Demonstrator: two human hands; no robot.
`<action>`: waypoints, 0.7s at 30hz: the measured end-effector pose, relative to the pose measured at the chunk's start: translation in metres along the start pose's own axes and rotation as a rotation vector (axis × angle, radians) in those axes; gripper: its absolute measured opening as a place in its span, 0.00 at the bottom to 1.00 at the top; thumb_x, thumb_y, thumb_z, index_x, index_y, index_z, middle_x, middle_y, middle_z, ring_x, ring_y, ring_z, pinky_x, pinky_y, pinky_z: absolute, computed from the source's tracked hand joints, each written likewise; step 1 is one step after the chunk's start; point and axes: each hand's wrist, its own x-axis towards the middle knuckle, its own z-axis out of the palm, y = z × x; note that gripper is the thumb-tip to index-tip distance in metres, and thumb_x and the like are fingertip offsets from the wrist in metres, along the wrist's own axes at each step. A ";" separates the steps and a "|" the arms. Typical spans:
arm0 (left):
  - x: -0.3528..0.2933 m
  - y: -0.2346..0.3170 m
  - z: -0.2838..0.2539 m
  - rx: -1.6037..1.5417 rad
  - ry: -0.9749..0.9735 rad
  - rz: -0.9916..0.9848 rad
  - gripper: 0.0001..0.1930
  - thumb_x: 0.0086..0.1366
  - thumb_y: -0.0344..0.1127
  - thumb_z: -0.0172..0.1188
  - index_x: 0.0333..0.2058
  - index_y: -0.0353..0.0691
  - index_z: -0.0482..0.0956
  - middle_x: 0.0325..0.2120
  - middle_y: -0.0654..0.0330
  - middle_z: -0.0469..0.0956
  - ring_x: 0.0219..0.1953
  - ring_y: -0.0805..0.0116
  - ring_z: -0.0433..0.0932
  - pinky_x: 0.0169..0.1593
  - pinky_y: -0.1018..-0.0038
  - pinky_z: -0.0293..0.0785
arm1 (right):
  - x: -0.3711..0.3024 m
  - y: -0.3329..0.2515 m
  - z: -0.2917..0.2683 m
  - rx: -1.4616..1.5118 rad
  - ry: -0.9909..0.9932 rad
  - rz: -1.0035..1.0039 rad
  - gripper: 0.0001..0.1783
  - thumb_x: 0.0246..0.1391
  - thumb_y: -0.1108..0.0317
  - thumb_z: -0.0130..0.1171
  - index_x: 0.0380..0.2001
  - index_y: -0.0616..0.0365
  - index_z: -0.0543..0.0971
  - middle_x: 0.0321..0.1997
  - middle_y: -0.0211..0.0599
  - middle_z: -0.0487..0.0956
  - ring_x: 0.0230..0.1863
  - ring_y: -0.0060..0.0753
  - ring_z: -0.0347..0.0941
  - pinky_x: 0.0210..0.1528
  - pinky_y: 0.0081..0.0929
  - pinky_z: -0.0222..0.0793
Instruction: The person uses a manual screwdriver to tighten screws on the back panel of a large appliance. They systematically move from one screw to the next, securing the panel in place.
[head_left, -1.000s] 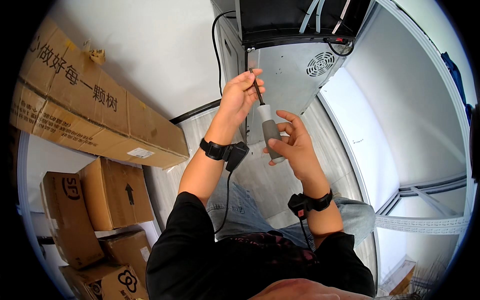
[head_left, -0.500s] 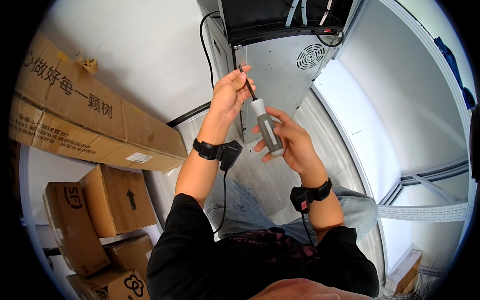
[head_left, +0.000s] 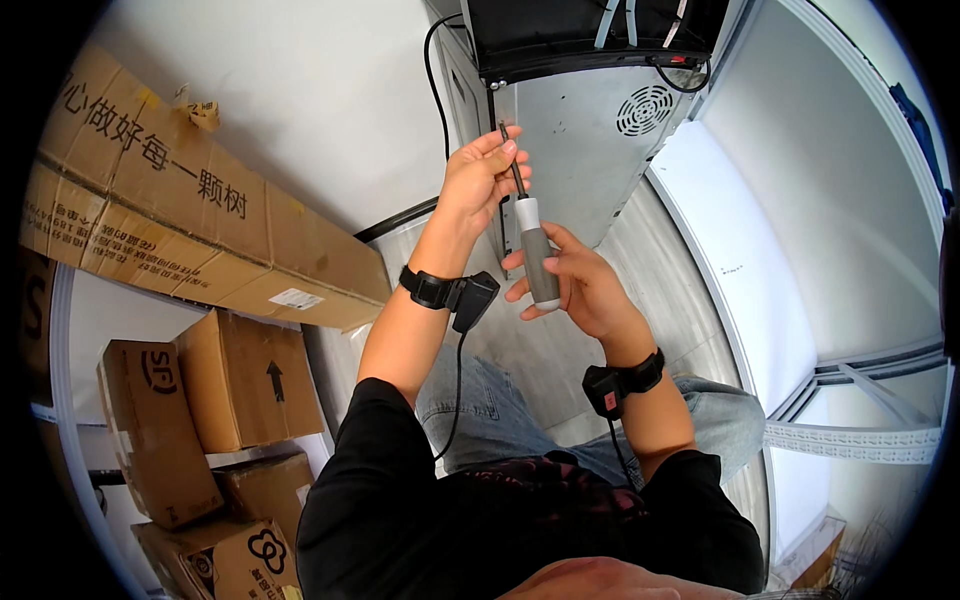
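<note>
Right hand (head_left: 585, 290) wraps the screwdriver (head_left: 535, 250) handle; left hand (head_left: 482, 180) pinches its stiff, light shaft, perhaps the bit.

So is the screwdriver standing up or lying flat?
Nearly upright, tilted a little. The right hand grips the screwdriver by its grey handle, and the left hand pinches its dark shaft.

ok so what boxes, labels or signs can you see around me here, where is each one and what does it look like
Long cardboard box: upper left, leaning along the white wall, brown with dark print.
White label: small rectangle near that box's lower right end.
Upright carton: left of the left forearm, brown, black arrow on its face.
Side carton: far left, brown, round dark logo.
Bottom carton: lower left, brown, dark looped emblem.
No screens or signs visible.
</note>
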 end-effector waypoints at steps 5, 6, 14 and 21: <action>-0.003 0.005 0.009 -0.001 0.026 -0.018 0.13 0.67 0.31 0.52 0.49 0.34 0.72 0.28 0.61 0.78 0.28 0.73 0.79 0.33 0.78 0.78 | 0.004 0.013 -0.008 -0.347 0.123 -0.095 0.34 0.50 0.70 0.60 0.58 0.61 0.59 0.39 0.36 0.73 0.36 0.27 0.74 0.28 0.26 0.76; -0.003 0.004 0.010 0.026 0.038 -0.018 0.13 0.67 0.31 0.52 0.48 0.34 0.73 0.28 0.62 0.78 0.28 0.73 0.78 0.32 0.78 0.77 | 0.005 0.015 -0.012 -0.399 0.113 -0.075 0.33 0.50 0.69 0.61 0.57 0.61 0.59 0.40 0.36 0.73 0.36 0.27 0.74 0.27 0.25 0.76; 0.001 0.000 0.005 0.078 0.063 0.000 0.13 0.66 0.32 0.52 0.48 0.35 0.74 0.28 0.63 0.78 0.27 0.75 0.78 0.31 0.79 0.76 | 0.005 0.010 -0.008 -0.326 0.064 -0.068 0.33 0.50 0.68 0.61 0.57 0.61 0.59 0.41 0.37 0.74 0.36 0.29 0.75 0.25 0.25 0.73; -0.002 0.005 0.003 0.024 0.025 -0.014 0.15 0.66 0.32 0.50 0.50 0.34 0.72 0.29 0.59 0.79 0.28 0.71 0.79 0.33 0.77 0.77 | 0.004 0.010 -0.022 -0.397 -0.034 -0.022 0.43 0.48 0.65 0.62 0.64 0.56 0.52 0.46 0.41 0.75 0.42 0.35 0.76 0.29 0.28 0.76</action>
